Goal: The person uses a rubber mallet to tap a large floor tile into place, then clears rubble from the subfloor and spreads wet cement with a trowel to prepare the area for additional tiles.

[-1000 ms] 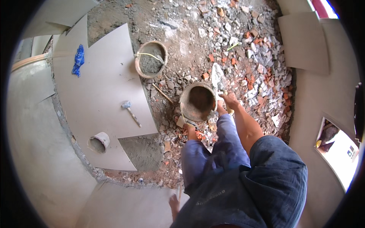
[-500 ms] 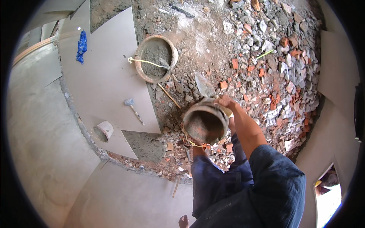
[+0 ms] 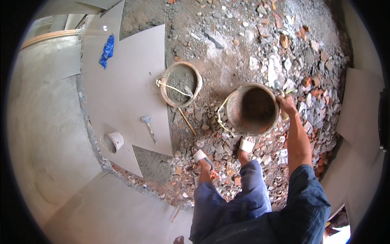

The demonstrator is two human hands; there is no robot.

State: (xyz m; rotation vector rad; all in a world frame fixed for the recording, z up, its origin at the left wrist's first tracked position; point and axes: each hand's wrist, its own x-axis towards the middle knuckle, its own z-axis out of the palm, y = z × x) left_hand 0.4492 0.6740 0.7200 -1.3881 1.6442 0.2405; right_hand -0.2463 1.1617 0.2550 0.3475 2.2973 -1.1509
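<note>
My right hand point(image 3: 287, 105) is closed on the rim of a mortar-stained bucket point(image 3: 232, 110), together with a trowel point(image 3: 276, 70) whose blade points away past the rim. The bucket is tipped with its mouth toward me; its inside is dark, with residue on the wall. A pale rope handle point(image 3: 220, 118) hangs off its left side. At the lower edge a bit of my left hand point(image 3: 178, 240) shows, its fingers too cut off to read. Left of the held bucket, a second bucket point(image 3: 199, 83) with grey mortar point(image 3: 178, 81) stands on the floor.
Large pale tiles point(image 3: 134, 77) cover the left floor, bearing a mallet point(image 3: 149, 129), a small white bucket point(image 3: 117, 140) and a crumpled blue bag point(image 3: 107, 52). Broken brick and stone rubble point(image 3: 313, 97) spreads around my feet and rightward. A thin stick point(image 3: 187, 122) lies beside the tiles.
The held bucket has moved right and farther from my legs, and the trowel has gone right with my right hand. My feet now show. The view has shifted slightly.
</note>
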